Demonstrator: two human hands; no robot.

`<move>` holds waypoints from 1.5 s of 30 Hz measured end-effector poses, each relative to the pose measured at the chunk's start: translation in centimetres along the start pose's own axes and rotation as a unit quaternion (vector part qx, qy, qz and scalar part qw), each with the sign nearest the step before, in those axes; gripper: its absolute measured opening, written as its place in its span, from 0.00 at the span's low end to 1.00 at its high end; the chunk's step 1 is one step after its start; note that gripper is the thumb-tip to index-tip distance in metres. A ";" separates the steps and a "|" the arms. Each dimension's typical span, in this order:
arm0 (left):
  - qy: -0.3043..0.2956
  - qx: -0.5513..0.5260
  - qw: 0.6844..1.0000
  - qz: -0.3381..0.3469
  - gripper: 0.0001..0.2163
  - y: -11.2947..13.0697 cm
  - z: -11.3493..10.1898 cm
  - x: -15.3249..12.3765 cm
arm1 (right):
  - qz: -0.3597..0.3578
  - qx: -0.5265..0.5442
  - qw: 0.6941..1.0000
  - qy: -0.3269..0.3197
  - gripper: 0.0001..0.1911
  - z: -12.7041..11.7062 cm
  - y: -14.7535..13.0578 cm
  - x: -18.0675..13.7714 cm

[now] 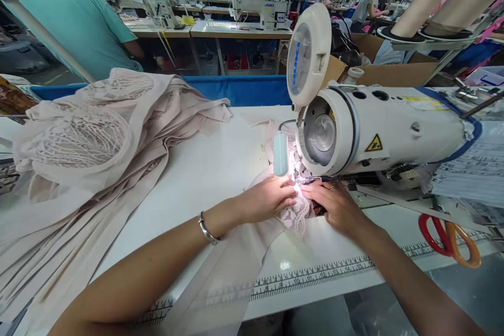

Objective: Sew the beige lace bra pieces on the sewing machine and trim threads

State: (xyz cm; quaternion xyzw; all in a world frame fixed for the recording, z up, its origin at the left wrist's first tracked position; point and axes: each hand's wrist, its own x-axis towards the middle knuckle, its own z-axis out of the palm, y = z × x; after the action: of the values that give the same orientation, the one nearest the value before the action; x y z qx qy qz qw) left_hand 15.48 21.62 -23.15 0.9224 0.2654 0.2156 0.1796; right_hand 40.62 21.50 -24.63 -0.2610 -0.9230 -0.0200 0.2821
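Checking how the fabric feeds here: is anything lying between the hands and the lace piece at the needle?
Nothing visible. The left hand and right hand both rest directly on the lace piece, right below the sewing machine head; the needle itself is lost in lamp glare.

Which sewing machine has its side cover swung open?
The nearest sewing machine, at the hands; its round cover stands open, while the background machines look closed.
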 end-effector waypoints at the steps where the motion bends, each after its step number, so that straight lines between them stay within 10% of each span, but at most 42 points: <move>1: 0.000 0.015 1.000 -0.005 0.11 -0.1 0.0 0.0 | -0.001 -0.006 1.000 0.000 0.25 0.0 -0.1 0.1; 8: -0.007 0.178 0.983 0.046 0.10 0.2 0.4 0.1 | -0.023 -0.003 1.000 0.007 0.24 -0.5 -0.4 0.5; 45: -0.004 0.214 0.976 0.037 0.12 0.7 0.7 -0.1 | 0.000 -0.011 1.000 0.003 0.24 -0.2 -0.6 0.3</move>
State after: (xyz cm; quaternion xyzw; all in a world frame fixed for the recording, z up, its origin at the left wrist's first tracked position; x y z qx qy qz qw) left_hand 16.05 20.87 -23.44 0.9496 0.2702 0.1565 -0.0293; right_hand 40.25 21.10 -24.21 -0.2641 -0.9217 -0.0310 0.2824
